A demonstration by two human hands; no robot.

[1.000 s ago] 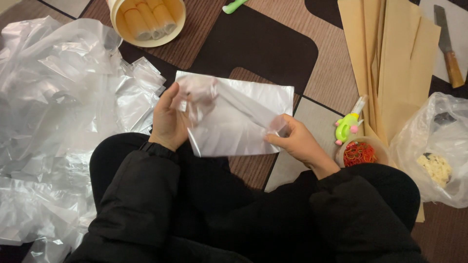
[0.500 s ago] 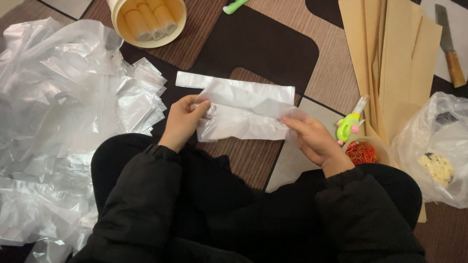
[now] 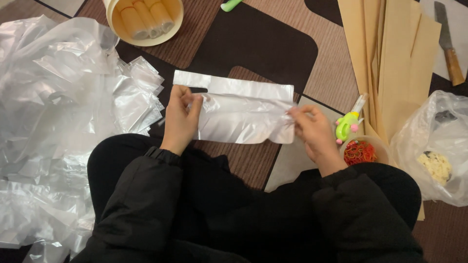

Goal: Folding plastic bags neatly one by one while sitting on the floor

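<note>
Clear plastic bag lies flat across the patterned floor just ahead of my knees, top edge folded over into a strip. My left hand pinches its left end, fingers closed on the plastic; my right hand pinches the right end the same way, thumb and fingers shut on the film. Big heap of loose clear bags to my left, touching my leg. Beside my right hand a small green toy-like dispenser and a bowl of red rubber bands. Tan paper sheets beyond, knife far right, bagged food near my right knee. Yellow tub of rolls up top.
</note>
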